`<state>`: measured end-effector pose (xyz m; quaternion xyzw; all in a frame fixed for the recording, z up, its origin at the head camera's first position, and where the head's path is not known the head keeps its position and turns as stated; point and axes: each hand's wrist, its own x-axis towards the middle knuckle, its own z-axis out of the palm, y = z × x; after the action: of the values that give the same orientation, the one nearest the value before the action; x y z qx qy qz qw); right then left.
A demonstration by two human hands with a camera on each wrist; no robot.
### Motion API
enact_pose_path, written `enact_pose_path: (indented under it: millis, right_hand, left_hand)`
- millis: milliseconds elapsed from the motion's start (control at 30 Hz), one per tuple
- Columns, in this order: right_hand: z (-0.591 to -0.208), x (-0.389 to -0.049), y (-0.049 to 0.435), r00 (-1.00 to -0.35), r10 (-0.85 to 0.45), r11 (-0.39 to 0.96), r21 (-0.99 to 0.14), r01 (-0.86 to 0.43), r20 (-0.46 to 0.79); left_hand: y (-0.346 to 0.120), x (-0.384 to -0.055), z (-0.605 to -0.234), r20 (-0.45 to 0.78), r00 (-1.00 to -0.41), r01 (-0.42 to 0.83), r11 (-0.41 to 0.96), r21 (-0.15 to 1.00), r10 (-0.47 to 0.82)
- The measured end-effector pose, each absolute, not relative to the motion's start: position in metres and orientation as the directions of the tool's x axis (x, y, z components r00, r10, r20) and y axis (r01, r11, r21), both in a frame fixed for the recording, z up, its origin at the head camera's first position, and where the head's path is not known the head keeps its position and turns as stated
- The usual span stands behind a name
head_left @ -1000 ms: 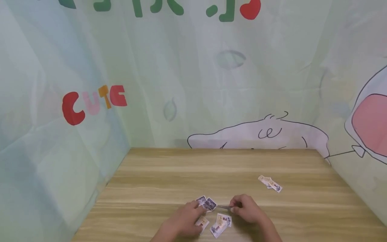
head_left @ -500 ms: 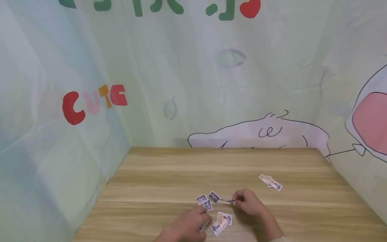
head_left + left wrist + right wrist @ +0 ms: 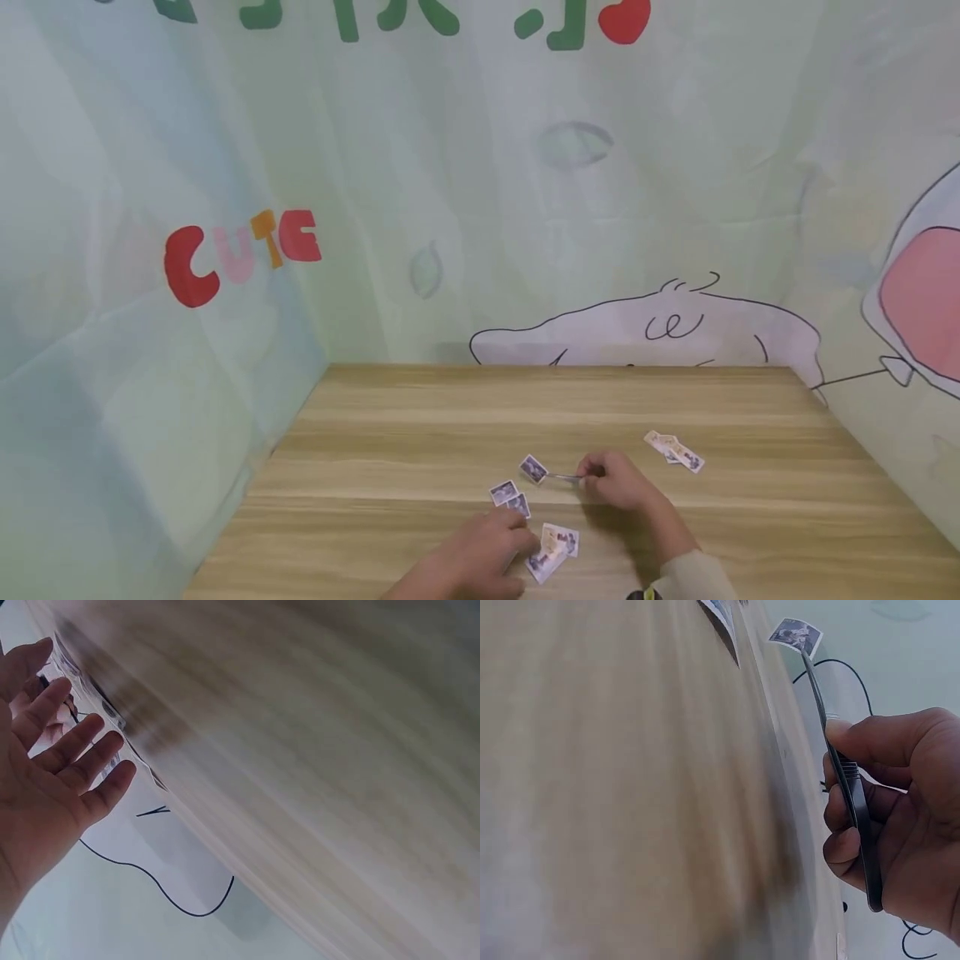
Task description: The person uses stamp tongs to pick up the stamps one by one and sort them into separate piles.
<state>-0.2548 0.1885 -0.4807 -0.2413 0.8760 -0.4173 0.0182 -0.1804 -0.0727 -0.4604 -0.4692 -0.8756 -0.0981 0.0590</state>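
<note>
With your right hand (image 3: 618,483) pinching the dark tweezers (image 3: 866,855) closed on one dark-printed stamp (image 3: 533,468), raised above the table (image 3: 390,433) on the far side of two similar stamps (image 3: 503,492), apply light, even pressure, and hold your left hand (image 3: 480,554), fingers loosely extended, clear of it.

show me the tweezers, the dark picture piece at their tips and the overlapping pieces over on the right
Tweezers (image 3: 860,814), right wrist view, on the black handle.
Dark picture piece (image 3: 794,635), right wrist view, middle of its printed face.
Overlapping pieces (image 3: 687,457), head view, printed face of the rightmost one.
</note>
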Motion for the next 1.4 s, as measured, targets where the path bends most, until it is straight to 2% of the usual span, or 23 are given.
enact_pose_path:
  millis: [300, 567, 767, 1400]
  right_hand:
    - [-0.483, -0.273, 0.180, -0.892, -0.430, 0.560, -0.733, -0.386, 0.142]
    - [-0.482, -0.294, 0.172, -0.877, -0.444, 0.535, -0.732, -0.423, 0.183]
    - [-0.480, -0.304, 0.164, -0.896, -0.419, 0.569, -0.727, -0.384, 0.144]
    - [-0.484, -0.319, 0.141, -0.928, -0.357, 0.535, -0.790, -0.300, 0.110]
  left_hand:
    - [-0.062, -0.182, -0.464, 0.198, -0.538, 0.842, 0.533, 0.084, 0.819]
    - [-0.057, -0.185, -0.466, 0.205, -0.527, 0.848, 0.527, 0.060, 0.825]
    - [-0.053, -0.185, -0.466, 0.188, -0.525, 0.849, 0.526, 0.049, 0.830]
    - [-0.051, -0.186, -0.470, 0.100, -0.575, 0.818, 0.574, 0.039, 0.812]
